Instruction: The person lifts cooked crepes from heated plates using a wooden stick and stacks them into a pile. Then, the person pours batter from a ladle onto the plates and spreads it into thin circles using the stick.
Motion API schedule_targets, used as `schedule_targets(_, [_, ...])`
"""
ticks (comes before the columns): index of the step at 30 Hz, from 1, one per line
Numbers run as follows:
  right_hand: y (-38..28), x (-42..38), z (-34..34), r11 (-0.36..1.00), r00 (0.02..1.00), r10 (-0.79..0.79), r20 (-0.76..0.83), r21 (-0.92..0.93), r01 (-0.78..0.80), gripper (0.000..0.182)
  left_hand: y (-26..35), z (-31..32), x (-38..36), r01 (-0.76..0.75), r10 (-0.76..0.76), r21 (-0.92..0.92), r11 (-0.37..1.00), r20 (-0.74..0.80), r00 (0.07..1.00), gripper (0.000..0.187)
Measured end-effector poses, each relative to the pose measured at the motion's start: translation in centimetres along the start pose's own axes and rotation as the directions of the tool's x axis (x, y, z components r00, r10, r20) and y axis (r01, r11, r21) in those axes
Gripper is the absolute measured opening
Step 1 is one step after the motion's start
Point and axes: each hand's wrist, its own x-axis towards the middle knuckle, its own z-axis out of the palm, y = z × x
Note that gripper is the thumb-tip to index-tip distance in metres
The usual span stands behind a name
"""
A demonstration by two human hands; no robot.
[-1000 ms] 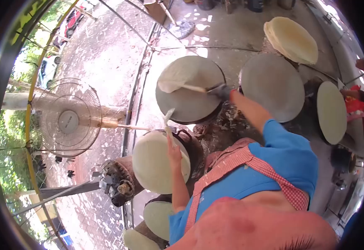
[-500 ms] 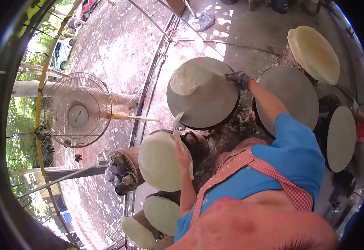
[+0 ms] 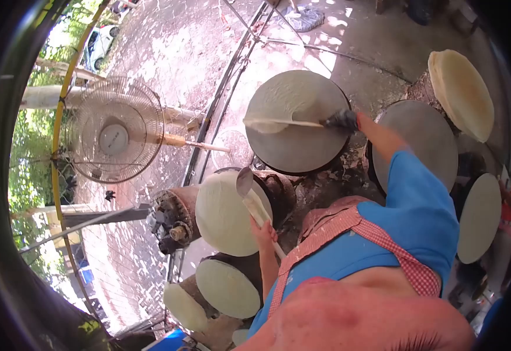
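Note:
My right hand (image 3: 343, 120), in a dark glove, is closed round the handle of a long thin wooden spreader (image 3: 293, 123). The spreader lies across a round griddle (image 3: 320, 149), over pale wet batter (image 3: 285, 96) that covers its upper left part. Bare and closed, my left hand (image 3: 263, 233) grips a ladle (image 3: 245, 182) with a pale, coated handle. The ladle's bowl is raised over the right edge of a second griddle, which is covered by a pale round sheet of batter (image 3: 226, 216).
A bare grey griddle (image 3: 416, 146) stands right of my right arm, with a stack of flatbreads (image 3: 461, 93) beyond. More pale rounds (image 3: 227, 288) lie at lower left. A fan (image 3: 115, 137) stands at left, near a burner holding dark lumps (image 3: 168, 222).
The spreader has swung across the batter, which now covers more of the griddle's top. My left hand has turned the ladle, so its bowl shows. The whole view has shifted slightly.

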Motion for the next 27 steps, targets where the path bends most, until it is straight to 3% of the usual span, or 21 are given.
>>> schedule_targets(3, [-0.1,-1.7,-1.1,0.984,0.993,0.112,-0.039,-0.133,-0.116,0.034,-0.8,-0.5,-1.6,0.040,-0.045,-0.115,0.993,-0.039,0.998,0.065])
schedule_targets(6, [-3.3,1.0,-3.1,0.987,1.000,0.030,-0.008,-0.160,-0.031,0.035,-0.6,-1.0,-3.1,0.035,-0.047,-0.169,0.985,-0.071,0.996,0.065])
schedule_targets(10, [-6.1,2.4,-2.2,0.936,0.996,-0.065,0.059,-0.341,0.081,0.036,-2.4,-2.4,-3.4,0.052,-0.067,-0.224,0.973,-0.056,0.996,0.064])
schedule_targets(16, [-2.5,-1.5,-3.4,0.882,0.990,0.139,-0.012,-0.453,-0.129,0.038,-2.9,-3.0,-5.2,0.063,-0.092,-0.320,0.945,-0.076,0.993,0.063])
schedule_targets(19, [-5.8,2.1,-4.0,0.891,0.999,-0.047,0.024,-0.451,0.053,0.038,-2.7,-2.8,-6.5,0.087,-0.124,-0.324,0.942,-0.094,0.988,0.064])
schedule_targets(22, [-7.5,4.4,-4.1,0.659,0.897,-0.355,0.262,-0.610,0.439,0.039,-3.4,-2.7,-7.2,0.113,-0.151,-0.346,0.932,-0.086,0.985,0.065])
schedule_targets(24, [-10.1,-0.4,-2.5,0.699,0.984,-0.069,0.166,-0.695,0.166,0.030,-4.4,-3.5,-7.3,0.115,-0.159,-0.422,0.899,-0.069,0.985,0.066])
schedule_targets(27, [-9.9,-2.6,-3.6,0.653,0.944,0.322,0.077,-0.740,-0.162,0.031,-4.3,-2.9,-8.0,0.111,-0.167,-0.380,0.918,-0.117,0.979,0.065])
